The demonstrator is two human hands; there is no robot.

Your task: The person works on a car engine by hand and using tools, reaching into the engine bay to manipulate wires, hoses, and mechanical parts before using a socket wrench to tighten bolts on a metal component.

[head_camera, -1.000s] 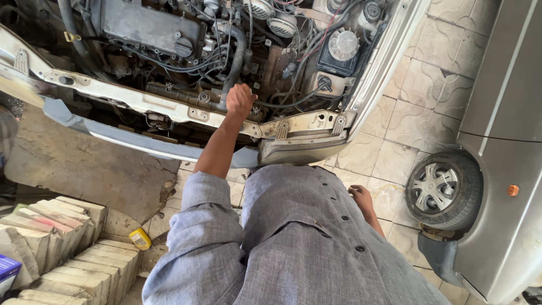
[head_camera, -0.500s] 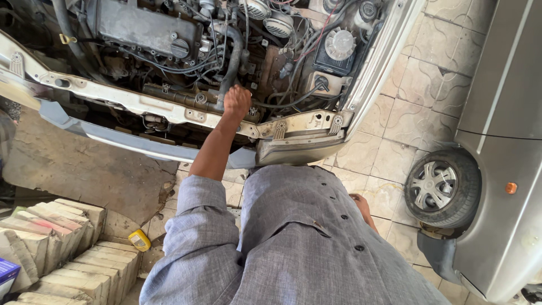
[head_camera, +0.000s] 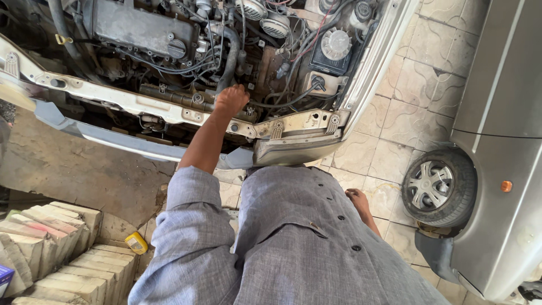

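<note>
Clearly, left hand [head_camera: 231, 100] fingers touch radiator hose [head_camera: 230, 53].

Single head cam, no second view, so nothing is overlapping. It's sitting on the person's head and looking steeply down over their grey shirt [head_camera: 293, 243]. It's facing forward into the open engine bay [head_camera: 214, 51], which is filling the top of frame at about arm's reach. The left hand [head_camera: 231, 100] is landing near centre. The tiled floor [head_camera: 406, 107] is showing far below on the right, a second car's wheel [head_camera: 433, 186] at the right edge, stacked bricks [head_camera: 51, 254] bottom left.
</note>
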